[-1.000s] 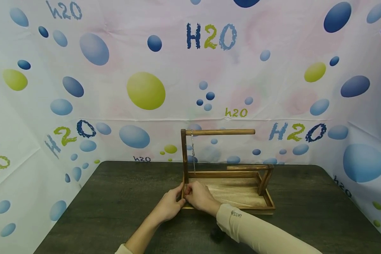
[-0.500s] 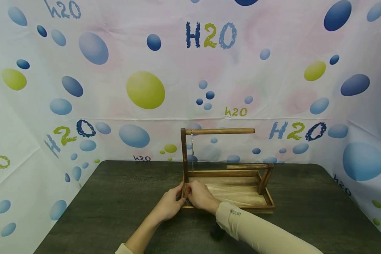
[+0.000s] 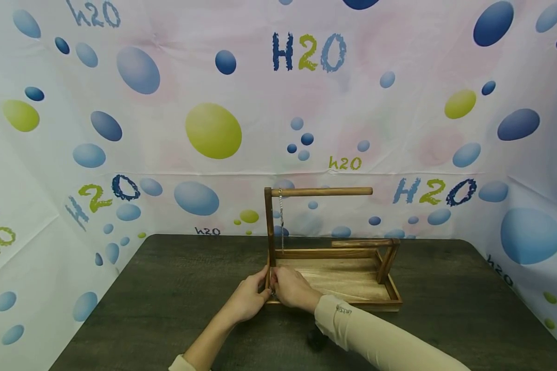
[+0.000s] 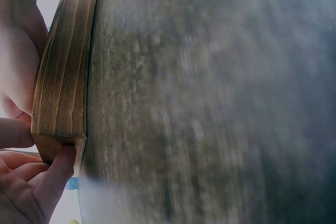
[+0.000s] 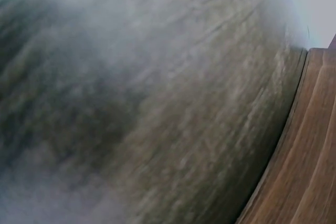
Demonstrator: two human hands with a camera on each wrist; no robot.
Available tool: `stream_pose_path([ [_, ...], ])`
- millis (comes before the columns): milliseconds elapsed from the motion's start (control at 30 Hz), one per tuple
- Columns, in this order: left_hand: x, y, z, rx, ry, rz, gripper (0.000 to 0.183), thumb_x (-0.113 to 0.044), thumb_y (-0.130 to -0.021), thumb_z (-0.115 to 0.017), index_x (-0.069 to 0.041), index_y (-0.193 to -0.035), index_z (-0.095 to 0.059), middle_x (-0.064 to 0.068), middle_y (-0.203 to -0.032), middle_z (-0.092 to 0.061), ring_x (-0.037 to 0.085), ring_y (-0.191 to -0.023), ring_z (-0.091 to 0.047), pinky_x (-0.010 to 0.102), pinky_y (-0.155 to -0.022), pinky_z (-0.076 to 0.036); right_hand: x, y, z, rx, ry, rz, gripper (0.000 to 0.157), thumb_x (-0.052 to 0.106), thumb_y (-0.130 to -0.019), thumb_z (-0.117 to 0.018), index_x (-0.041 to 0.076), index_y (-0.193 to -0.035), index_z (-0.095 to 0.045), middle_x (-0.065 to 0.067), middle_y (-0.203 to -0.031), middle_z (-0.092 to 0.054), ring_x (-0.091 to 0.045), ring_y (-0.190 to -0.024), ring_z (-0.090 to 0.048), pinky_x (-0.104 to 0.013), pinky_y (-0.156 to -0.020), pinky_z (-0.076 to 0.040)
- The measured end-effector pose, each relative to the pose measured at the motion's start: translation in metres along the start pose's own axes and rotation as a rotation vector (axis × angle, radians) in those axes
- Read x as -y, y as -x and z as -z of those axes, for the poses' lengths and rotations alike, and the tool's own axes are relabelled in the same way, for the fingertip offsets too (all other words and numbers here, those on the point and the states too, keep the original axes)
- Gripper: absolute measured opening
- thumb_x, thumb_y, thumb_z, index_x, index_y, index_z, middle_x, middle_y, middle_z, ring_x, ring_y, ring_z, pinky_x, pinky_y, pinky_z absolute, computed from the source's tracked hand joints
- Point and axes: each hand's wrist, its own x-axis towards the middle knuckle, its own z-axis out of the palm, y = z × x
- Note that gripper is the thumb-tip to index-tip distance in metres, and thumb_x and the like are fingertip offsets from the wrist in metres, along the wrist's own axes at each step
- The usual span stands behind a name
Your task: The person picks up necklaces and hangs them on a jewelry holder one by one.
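A wooden jewellery stand stands on the dark table, with a shallow tray, a tall post and two bars. My left hand grips the tray's left end; in the left wrist view its fingers press the corner of the wooden wall. Inside that end, my right hand has its fingers curled in a pinch. A tiny silvery thing shows beneath them, its kind too small to tell. From the upper bar hangs a thin silver chain necklace. The right wrist view shows no hand, only the wooden wall and table.
A lower bar juts leftward from a short post at the tray's right end. A small dark object lies on the table beneath the right forearm. A printed cloth hangs behind.
The hanging necklace has swung slightly. My right fingers have shifted a little, and the silvery thing beneath them shows more. My left hand keeps its place on the tray.
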Motion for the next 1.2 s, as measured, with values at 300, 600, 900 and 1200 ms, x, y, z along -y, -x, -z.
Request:
stream_pose_path([
  [300,0.0014,-0.0001,0.0001,-0.002,0.003,-0.015,0.065,0.003,-0.096,-0.060,0.011,-0.152,-0.029,0.031,-0.146,-0.045,0.043,-0.134,-0.044,0.050,-0.099,-0.048,0.0015,0.0027,0.0025,0.014,0.038,0.025,0.021,0.004,-0.099,-0.056,0.011,-0.079,-0.056,0.000,-0.071,-0.048,-0.013,-0.058,-0.044,-0.027,-0.051,-0.038],
  [600,0.0029,-0.0006,-0.0004,-0.006,-0.003,-0.009,0.064,0.004,-0.096,-0.059,0.012,-0.152,-0.030,0.032,-0.144,-0.046,0.044,-0.134,-0.044,0.056,-0.106,-0.040,0.0017,0.0053,0.0044,0.022,-0.003,0.029,0.026,0.006,-0.099,-0.057,0.012,-0.074,-0.051,-0.001,-0.073,-0.046,-0.015,-0.061,-0.042,-0.028,-0.053,-0.036],
  [900,0.0012,0.0003,0.0000,-0.009,-0.009,-0.013,0.064,0.004,-0.096,-0.059,0.009,-0.153,-0.030,0.029,-0.145,-0.047,0.044,-0.135,-0.044,0.057,-0.107,-0.038,0.0027,0.0080,0.0050,-0.030,-0.129,0.045,0.021,0.001,-0.096,-0.055,0.010,-0.078,-0.056,0.001,-0.069,-0.049,-0.011,-0.055,-0.044,-0.025,-0.050,-0.037],
  [1200,-0.0005,0.0014,0.0005,-0.014,-0.009,-0.004,0.065,0.004,-0.095,-0.059,0.009,-0.153,-0.031,0.029,-0.146,-0.045,0.045,-0.134,-0.044,0.059,-0.106,-0.038,0.0062,0.0101,0.0095,-0.096,-0.214,0.022,0.011,0.005,-0.097,-0.053,0.006,-0.089,-0.059,-0.001,-0.075,-0.053,-0.012,-0.058,-0.045,-0.027,-0.052,-0.040],
])
